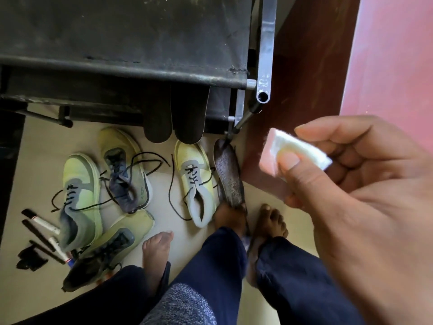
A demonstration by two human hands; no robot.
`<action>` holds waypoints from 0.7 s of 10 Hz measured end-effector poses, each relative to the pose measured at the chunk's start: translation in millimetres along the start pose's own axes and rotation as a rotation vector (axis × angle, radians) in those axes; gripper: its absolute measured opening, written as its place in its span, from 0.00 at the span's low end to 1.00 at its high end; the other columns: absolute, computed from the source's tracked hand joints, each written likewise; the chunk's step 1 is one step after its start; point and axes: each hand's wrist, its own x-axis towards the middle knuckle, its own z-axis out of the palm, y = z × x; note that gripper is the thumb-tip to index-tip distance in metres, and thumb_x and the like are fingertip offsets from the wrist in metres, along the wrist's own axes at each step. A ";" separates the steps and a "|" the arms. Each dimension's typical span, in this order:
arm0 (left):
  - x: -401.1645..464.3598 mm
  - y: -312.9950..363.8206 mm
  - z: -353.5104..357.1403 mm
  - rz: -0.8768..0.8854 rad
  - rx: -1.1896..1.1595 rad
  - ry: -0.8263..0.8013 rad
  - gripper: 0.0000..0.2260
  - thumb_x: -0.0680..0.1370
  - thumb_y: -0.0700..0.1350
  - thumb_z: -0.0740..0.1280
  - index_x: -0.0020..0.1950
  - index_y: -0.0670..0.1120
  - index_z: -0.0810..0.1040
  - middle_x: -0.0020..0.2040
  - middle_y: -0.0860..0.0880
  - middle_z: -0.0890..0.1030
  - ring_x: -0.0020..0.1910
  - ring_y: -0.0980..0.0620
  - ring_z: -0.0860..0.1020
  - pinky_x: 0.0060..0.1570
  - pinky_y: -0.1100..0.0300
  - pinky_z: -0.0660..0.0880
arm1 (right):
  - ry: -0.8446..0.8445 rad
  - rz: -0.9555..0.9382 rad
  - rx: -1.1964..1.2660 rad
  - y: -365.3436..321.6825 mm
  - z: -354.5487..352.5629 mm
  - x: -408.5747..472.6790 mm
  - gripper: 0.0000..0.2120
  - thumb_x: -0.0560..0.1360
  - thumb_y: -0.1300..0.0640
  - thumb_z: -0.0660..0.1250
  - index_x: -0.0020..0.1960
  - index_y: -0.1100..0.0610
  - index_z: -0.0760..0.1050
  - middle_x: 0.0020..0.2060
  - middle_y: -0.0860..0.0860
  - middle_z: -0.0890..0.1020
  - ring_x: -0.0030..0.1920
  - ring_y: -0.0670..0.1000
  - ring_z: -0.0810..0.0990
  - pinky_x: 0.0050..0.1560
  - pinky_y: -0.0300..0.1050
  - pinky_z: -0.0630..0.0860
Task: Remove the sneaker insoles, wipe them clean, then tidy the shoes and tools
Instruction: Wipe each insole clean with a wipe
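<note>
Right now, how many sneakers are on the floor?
4. One at far left, one beside it lying on its side, one below them near the markers, one at right by the insole. More may be hidden.

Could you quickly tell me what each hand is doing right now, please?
Right hand: pinches a white wipe between thumb and fingers.
Left hand: low by the feet, holds the end of an insole.
</note>
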 end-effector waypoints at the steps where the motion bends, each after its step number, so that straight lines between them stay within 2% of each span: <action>1: -2.0 95.4 6.8 -0.083 -0.030 -0.205 0.09 0.81 0.45 0.69 0.42 0.44 0.80 0.39 0.45 0.83 0.39 0.41 0.81 0.41 0.51 0.75 | 0.097 -0.186 -0.084 -22.0 7.4 -18.7 0.09 0.74 0.62 0.76 0.47 0.49 0.81 0.38 0.48 0.85 0.31 0.55 0.85 0.26 0.65 0.80; 2: -24.9 185.2 -39.7 -0.175 -0.481 -0.297 0.13 0.76 0.59 0.72 0.50 0.50 0.83 0.45 0.54 0.86 0.44 0.55 0.83 0.50 0.56 0.80 | 0.097 -0.171 -0.140 -34.3 9.2 -18.1 0.07 0.71 0.57 0.75 0.47 0.48 0.82 0.40 0.49 0.85 0.41 0.59 0.86 0.39 0.66 0.83; 3: -35.0 242.9 -74.2 -0.168 -0.754 -0.316 0.16 0.69 0.58 0.77 0.50 0.49 0.85 0.45 0.53 0.88 0.47 0.50 0.85 0.52 0.51 0.83 | 0.072 -0.105 -0.156 -27.1 4.9 -2.6 0.09 0.68 0.56 0.74 0.47 0.46 0.82 0.41 0.47 0.86 0.42 0.57 0.86 0.46 0.65 0.83; 4: -64.2 245.1 -129.6 -0.110 -0.806 -0.323 0.15 0.67 0.52 0.80 0.50 0.48 0.85 0.47 0.49 0.88 0.49 0.45 0.86 0.55 0.42 0.82 | 0.047 -0.087 -0.158 -30.4 0.5 -10.5 0.10 0.67 0.56 0.75 0.47 0.47 0.82 0.42 0.49 0.86 0.44 0.57 0.86 0.48 0.59 0.85; 5: -105.5 264.1 -190.2 -0.038 -0.844 -0.295 0.12 0.70 0.42 0.81 0.51 0.49 0.85 0.49 0.47 0.88 0.50 0.44 0.86 0.54 0.45 0.83 | 0.035 -0.087 -0.128 -42.9 -1.6 -35.9 0.14 0.67 0.58 0.81 0.50 0.48 0.82 0.44 0.52 0.86 0.47 0.60 0.87 0.51 0.58 0.85; 6: -153.5 282.0 -244.5 0.058 -0.838 -0.259 0.17 0.71 0.34 0.79 0.56 0.46 0.80 0.53 0.45 0.87 0.51 0.45 0.85 0.47 0.50 0.83 | 0.010 -0.098 -0.011 -58.0 -4.9 -66.1 0.18 0.67 0.59 0.83 0.53 0.51 0.82 0.46 0.56 0.85 0.48 0.61 0.86 0.50 0.53 0.85; 7: -202.7 292.6 -289.6 0.105 -0.861 -0.215 0.19 0.71 0.30 0.77 0.54 0.46 0.76 0.49 0.47 0.84 0.45 0.50 0.83 0.39 0.59 0.80 | -0.071 -0.082 0.102 -75.6 -9.9 -106.3 0.17 0.71 0.68 0.78 0.57 0.57 0.81 0.46 0.55 0.84 0.48 0.54 0.85 0.48 0.47 0.83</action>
